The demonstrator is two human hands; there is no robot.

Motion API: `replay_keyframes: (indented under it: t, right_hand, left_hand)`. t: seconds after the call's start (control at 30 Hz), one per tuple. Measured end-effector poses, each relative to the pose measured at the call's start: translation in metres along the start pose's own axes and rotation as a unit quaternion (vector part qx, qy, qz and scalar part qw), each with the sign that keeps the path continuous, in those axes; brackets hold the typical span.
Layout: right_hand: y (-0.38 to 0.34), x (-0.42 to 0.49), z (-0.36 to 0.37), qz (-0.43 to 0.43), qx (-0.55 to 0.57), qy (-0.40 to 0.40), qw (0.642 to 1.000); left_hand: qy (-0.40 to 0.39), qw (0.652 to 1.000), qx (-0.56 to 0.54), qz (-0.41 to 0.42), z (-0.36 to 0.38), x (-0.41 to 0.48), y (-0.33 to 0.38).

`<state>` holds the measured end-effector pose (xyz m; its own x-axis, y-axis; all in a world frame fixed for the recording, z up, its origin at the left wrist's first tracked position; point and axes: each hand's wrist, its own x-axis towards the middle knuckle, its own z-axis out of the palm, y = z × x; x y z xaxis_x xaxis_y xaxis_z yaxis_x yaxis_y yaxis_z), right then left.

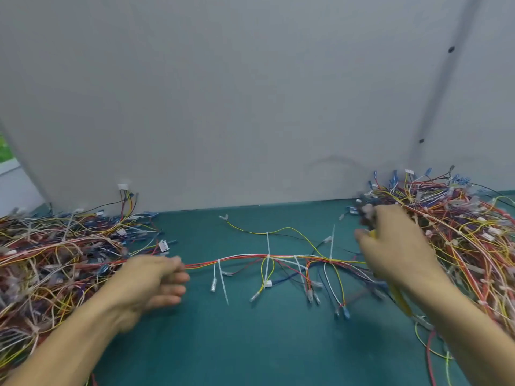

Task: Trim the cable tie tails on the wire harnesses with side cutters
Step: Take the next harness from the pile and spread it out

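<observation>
A plain grey back panel (pixel 250 107) stands behind a teal-green bench mat (pixel 264 344). A tangled left heap (pixel 55 260) and right heap (pixel 468 232) of multicoloured wires lie on the mat's sides. Between them, one red, yellow and white wire harness (pixel 267 257) lies stretched across the mat. The left hand (pixel 156 280) curls around its left end. The blurred right hand (pixel 395 246) grips yellow-handled side cutters (pixel 401 300) over its right end. White cable tie tails (pixel 224 285) stick out untrimmed.
</observation>
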<state>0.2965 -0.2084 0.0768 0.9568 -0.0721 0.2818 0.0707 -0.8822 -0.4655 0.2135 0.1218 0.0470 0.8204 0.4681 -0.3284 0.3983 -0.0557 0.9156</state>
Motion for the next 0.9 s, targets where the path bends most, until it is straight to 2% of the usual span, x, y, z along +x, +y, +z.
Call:
replay_keyframes:
  t: [0.03, 0.1, 0.17, 0.23, 0.3, 0.6, 0.67, 0.77, 0.83, 0.9]
  right_hand:
    - [-0.011, -0.005, 0.007, -0.031, -0.006, -0.032, 0.999]
    - [-0.034, -0.014, 0.03, -0.089, -0.004, -0.105, 0.99]
    - [-0.049, -0.017, 0.059, -0.161, 0.003, -0.172, 0.972]
    - [-0.058, -0.018, 0.083, -0.205, 0.004, -0.239, 0.949]
    - [-0.061, -0.019, 0.095, -0.213, -0.013, -0.274, 0.938]
    - [-0.023, -0.056, 0.071, -0.327, -0.016, -0.301, 0.895]
    - [-0.02, -0.067, 0.063, -0.349, -0.007, -0.317, 0.882]
    - [-0.019, -0.078, 0.053, -0.363, 0.011, -0.339, 0.868]
    - [-0.02, -0.079, 0.041, -0.301, 0.086, -0.297, 0.902]
    - [-0.017, -0.07, 0.032, -0.187, 0.104, -0.164, 0.963]
  left_hand:
    - [-0.044, 0.989, -0.114, -0.087, 0.003, 0.0, -0.006]
    - [-0.086, 0.935, -0.298, -0.173, 0.011, 0.006, -0.015]
    - [-0.078, 0.888, -0.419, -0.171, 0.019, 0.012, -0.017]
    - [-0.047, 0.868, -0.472, -0.145, 0.027, 0.018, -0.018]
    - [-0.027, 0.856, -0.502, -0.119, 0.032, 0.022, -0.021]
    - [0.008, 0.873, -0.487, 0.01, 0.011, 0.002, -0.015]
    - [0.02, 0.892, -0.446, 0.067, 0.008, -0.009, -0.008]
    - [0.022, 0.934, -0.322, 0.154, 0.013, -0.022, -0.002]
    - [0.01, 0.949, -0.265, 0.168, 0.021, -0.025, -0.006]
    - [-0.006, 0.957, -0.248, 0.149, 0.028, -0.025, -0.016]
